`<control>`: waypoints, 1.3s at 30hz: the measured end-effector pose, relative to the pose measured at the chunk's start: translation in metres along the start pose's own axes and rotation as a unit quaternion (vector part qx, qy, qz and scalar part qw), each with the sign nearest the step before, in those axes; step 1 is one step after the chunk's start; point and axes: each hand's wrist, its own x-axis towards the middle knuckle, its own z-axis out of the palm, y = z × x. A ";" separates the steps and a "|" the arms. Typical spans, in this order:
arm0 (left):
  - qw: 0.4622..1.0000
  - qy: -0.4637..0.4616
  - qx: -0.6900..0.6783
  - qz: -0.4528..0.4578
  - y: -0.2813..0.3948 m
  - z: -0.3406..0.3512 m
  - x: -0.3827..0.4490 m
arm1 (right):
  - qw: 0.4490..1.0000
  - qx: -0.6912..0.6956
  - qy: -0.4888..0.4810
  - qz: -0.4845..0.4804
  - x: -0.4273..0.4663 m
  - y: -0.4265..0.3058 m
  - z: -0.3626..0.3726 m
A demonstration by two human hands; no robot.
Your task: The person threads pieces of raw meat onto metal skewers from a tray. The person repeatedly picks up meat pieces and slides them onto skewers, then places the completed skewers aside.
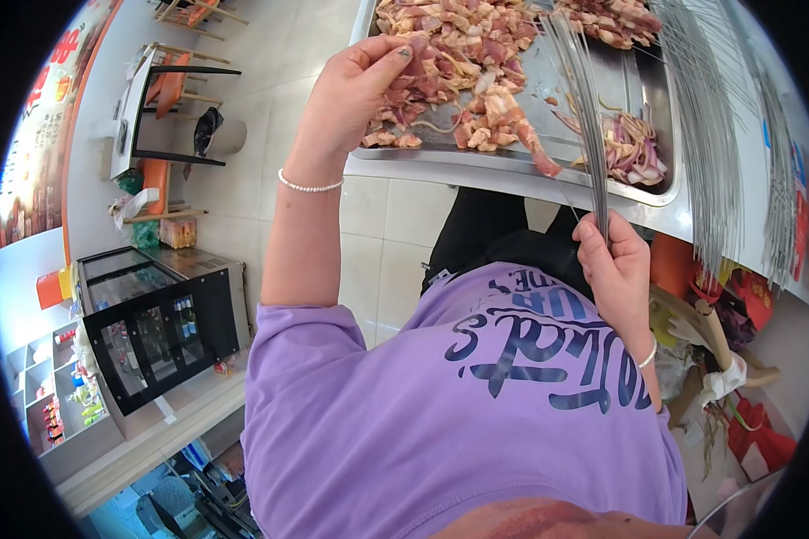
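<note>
My left hand (361, 84) reaches over the near left corner of a metal tray (553, 128). Its thumb and fingers pinch a piece of raw meat (419, 59) at the edge of a large heap of cut meat (455, 34). A bundle of thin metal skewers (590, 121) is gripped in my right hand (610, 259), fanning out over the tray. One skewer slants apart from that bundle, with meat pieces (529, 138) threaded on it and hanging over the tray's near rim. Sliced red onion (634, 151) lies in the tray's near right corner.
Many more skewers (704, 141) lie right of the tray on the white table (748, 202). Another meat pile (610, 23) sits at the tray's far right. Bags (758, 431) and a wooden frame (714, 337) stand below right. A drinks fridge (165, 323) and chairs (168, 84) are to the left.
</note>
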 end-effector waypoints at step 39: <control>0.991 -0.068 -0.111 -0.009 0.011 0.012 0.029 | 0.999 0.003 0.025 -0.033 0.006 -0.014 -0.004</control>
